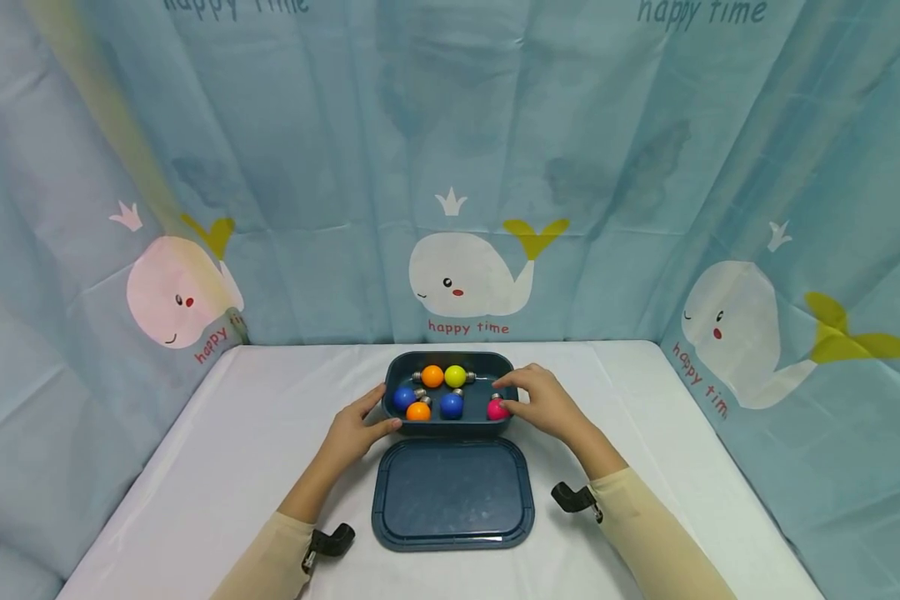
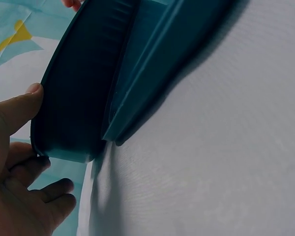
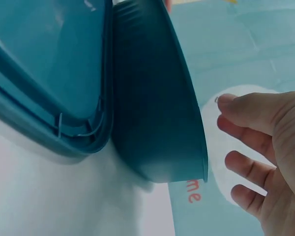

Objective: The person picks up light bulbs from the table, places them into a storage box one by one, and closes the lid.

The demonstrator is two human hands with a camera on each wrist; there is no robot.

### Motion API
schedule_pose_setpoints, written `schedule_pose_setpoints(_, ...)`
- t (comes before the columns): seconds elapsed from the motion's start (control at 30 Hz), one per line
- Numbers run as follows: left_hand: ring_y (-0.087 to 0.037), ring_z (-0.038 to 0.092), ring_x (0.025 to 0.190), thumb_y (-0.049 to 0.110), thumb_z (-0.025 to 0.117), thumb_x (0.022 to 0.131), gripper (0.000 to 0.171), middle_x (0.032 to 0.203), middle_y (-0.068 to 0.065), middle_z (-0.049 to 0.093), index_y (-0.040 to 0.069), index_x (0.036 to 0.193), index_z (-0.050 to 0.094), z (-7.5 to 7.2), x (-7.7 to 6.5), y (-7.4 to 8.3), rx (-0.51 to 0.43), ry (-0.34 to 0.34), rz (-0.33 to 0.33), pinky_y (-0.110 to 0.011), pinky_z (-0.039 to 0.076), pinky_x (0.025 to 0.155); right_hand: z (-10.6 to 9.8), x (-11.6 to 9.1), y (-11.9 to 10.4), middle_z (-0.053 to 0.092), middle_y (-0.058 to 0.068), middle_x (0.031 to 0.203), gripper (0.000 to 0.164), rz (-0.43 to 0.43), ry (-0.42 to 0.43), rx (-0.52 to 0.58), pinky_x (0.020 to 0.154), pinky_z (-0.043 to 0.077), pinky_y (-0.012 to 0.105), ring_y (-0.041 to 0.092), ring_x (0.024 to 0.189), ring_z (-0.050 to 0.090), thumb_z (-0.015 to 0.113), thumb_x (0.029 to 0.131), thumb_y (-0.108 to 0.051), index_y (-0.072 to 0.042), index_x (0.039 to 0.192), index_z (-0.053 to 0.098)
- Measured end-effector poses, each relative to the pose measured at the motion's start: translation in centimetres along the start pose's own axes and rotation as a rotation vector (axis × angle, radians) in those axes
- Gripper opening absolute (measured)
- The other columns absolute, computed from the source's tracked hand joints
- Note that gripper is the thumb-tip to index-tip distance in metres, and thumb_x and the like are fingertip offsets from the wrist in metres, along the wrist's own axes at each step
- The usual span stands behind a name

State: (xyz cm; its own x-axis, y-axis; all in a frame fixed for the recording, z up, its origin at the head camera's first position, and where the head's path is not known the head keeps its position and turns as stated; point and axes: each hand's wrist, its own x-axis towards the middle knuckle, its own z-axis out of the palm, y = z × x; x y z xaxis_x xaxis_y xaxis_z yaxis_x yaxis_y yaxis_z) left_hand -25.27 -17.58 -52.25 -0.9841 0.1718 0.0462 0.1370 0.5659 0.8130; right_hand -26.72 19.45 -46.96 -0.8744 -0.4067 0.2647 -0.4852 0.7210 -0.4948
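Observation:
Inside a dark blue plastic box (image 1: 450, 428) lie several small coloured light bulbs with silver screw bases: an orange bulb (image 1: 432, 376) beside a yellow bulb (image 1: 455, 377) at the back, a blue bulb (image 1: 404, 397) and another orange bulb (image 1: 418, 411) at the left, a second blue bulb (image 1: 452, 406) in the middle, and a pink bulb (image 1: 497, 409) at the right. My left hand (image 1: 352, 429) holds the box's left end, thumb at the front rim. Over the right end, my right hand (image 1: 543, 400) has thumb and fingers spread apart, the thumb close to the pink bulb; contact cannot be told.
A dark blue lid (image 1: 453, 493) lies flat on the white tablecloth (image 1: 592, 550), just in front of the box. Behind and at both sides hangs a light blue curtain (image 1: 315, 275) printed with whales. Black wrist cameras (image 1: 572, 497) sit on both sleeves.

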Motion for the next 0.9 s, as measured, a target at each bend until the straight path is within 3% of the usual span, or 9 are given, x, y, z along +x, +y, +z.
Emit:
schedule_pose_setpoints(0.17, -0.039, 0.037, 0.149, 0.043, 0.075, 0.093, 0.079, 0.165, -0.004, 0.036, 0.022, 0.160, 0.039, -0.4, -0.6, 0.2, 0.031, -0.003, -0.013, -0.058, 0.035, 0.119, 0.0, -0.9, 0.3, 0.073, -0.007, 0.119, 0.031, -0.014, 0.005, 0.017, 0.097, 0.054, 0.044, 0.018, 0.112, 0.058, 0.080, 0.091, -0.021, -0.018, 0.122, 0.075)
schedule_pose_setpoints(0.43, -0.039, 0.039, 0.148, 0.039, 0.075, 0.094, 0.072, 0.161, -0.007, 0.043, 0.018, 0.157, 0.045, -1.3, -2.1, 0.9, 0.065, -0.012, 0.002, -0.059, 0.036, 0.118, -0.4, -2.6, 0.4, 0.073, -0.007, 0.121, 0.034, -0.022, 0.035, 0.034, 0.098, 0.054, 0.045, 0.017, 0.114, 0.059, 0.081, 0.090, -0.022, -0.018, 0.123, 0.075)
schedule_pose_setpoints(0.63, -0.041, 0.039, 0.147, 0.038, 0.076, 0.093, 0.072, 0.159, -0.011, 0.045, 0.016, 0.155, 0.047, -1.9, -4.1, 0.6, 0.115, -0.019, 0.005, -0.063, 0.035, 0.117, -0.8, -4.3, 0.3, 0.071, -0.011, 0.123, 0.038, -0.051, 0.040, 0.040, 0.098, 0.054, 0.047, 0.015, 0.116, 0.058, 0.082, 0.089, -0.022, -0.019, 0.126, 0.073)
schedule_pose_setpoints(0.9, -0.037, 0.041, 0.148, 0.044, 0.080, 0.088, 0.075, 0.157, -0.005, 0.048, 0.023, 0.154, 0.050, -2.1, -6.5, 0.0, 0.134, -0.034, 0.012, -0.063, 0.036, 0.116, -0.6, -6.9, 0.5, 0.069, -0.017, 0.124, 0.040, -0.089, 0.058, 0.064, 0.098, 0.053, 0.045, 0.011, 0.117, 0.057, 0.083, 0.088, -0.018, -0.024, 0.125, 0.072)
